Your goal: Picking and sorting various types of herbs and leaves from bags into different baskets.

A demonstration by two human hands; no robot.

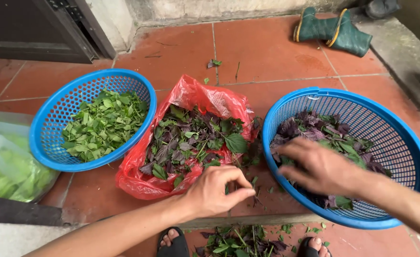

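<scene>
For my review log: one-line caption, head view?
Left hand at red bag of leaves; right hand in blue basket.

Soft, even daylight, faint shadows; the right hand [322,169] is motion-blurred, edges bow slightly, the red bag [191,95] shows glare.

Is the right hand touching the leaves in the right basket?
Touching: the head view shows the right hand lying on the purple leaves, fingers spread over them.

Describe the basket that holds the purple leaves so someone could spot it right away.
On the red tiled floor, look right of the red plastic bag. The round blue plastic mesh basket there holds purple leaves, unlike its all-green twin, and the right hand reaches into it.
</scene>
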